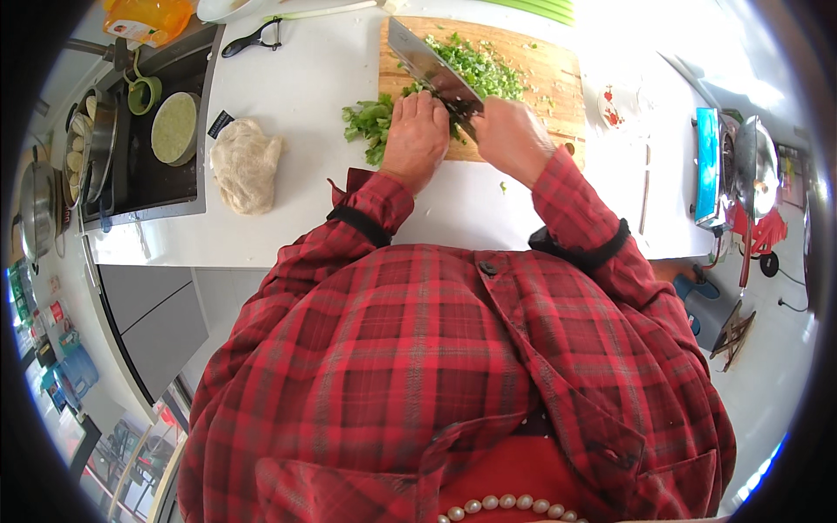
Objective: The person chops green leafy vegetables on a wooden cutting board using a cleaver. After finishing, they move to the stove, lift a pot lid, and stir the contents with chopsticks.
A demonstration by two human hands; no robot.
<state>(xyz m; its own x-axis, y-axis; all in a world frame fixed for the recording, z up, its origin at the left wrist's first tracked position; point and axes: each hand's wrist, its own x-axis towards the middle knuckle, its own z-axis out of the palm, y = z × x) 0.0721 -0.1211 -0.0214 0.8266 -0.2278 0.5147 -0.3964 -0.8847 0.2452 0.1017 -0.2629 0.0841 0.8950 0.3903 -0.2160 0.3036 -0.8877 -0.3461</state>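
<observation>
My right hand (pixel 513 136) grips the handle of a wide-bladed kitchen cleaver (pixel 431 64), whose blade slants up and left across a wooden cutting board (pixel 556 72). Flat over a bunch of leafy green herbs (pixel 371 127), my left hand (pixel 418 134) presses them down just left of the blade. The leaves stick out past the board's left edge. Chopped greens (pixel 484 65) lie heaped on the board beyond the cleaver. The blade and my fingers hide where the edge meets the herbs.
A cream cloth (pixel 245 167) and a black peeler (pixel 255 40) lie left on the white counter. Farther left is a dark sink (pixel 140 186) holding a round container (pixel 175 129). To the right are a small dish (pixel 614 108) with red bits and a blue portable stove (pixel 707 168) with a wok (pixel 755 167).
</observation>
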